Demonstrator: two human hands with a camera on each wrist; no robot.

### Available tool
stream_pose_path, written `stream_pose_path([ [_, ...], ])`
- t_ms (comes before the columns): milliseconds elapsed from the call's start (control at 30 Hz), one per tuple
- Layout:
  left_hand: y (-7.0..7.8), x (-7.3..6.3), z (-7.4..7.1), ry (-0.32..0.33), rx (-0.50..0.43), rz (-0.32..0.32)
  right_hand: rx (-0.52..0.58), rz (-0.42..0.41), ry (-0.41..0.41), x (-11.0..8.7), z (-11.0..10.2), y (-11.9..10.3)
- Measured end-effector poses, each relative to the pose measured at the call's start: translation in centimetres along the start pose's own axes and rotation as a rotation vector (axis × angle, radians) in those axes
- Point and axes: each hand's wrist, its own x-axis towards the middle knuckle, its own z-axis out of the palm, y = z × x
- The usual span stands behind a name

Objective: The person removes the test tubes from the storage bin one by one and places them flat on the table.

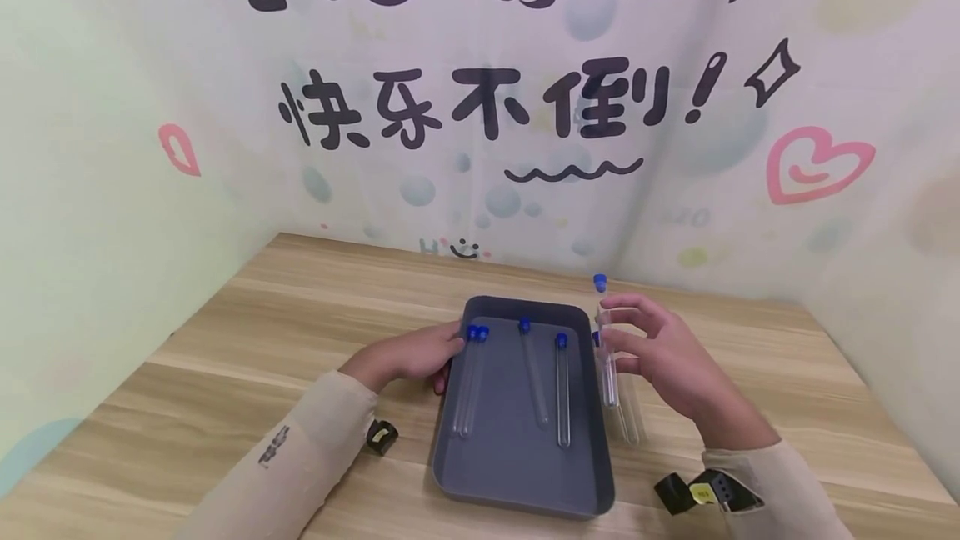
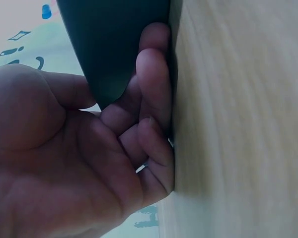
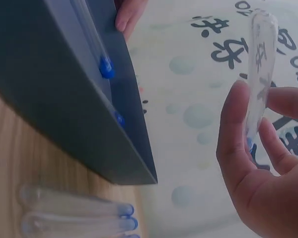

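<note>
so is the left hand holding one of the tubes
No, in the head view the left hand grips the side of the gray tray.

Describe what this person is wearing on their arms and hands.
The left hand and right hand wear no gloves. The left sleeve is beige, with a dark mark, and a small black gadget shows near its cuff; the right sleeve is also beige, beside a black box with a yellow label.
</note>
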Motion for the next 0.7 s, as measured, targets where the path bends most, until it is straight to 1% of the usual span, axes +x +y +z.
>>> stream_pose_path([
  [167, 0.1, 0.0, -0.1, -0.003, 0.003, -0.005, -0.012, 0.003, -0.005, 0.1, -0.7, 0.3],
  [467, 0.2, -0.1, -0.1, 0.005, 0.004, -0.009, -0.063, -0.003, -0.006, 0.6, -1.4, 1.2],
  [700, 0.1, -0.1, 0.0, 0.005, 0.002, -0.007, -0.096, 0.024, -0.019, 0.8, -2.7, 2.2],
])
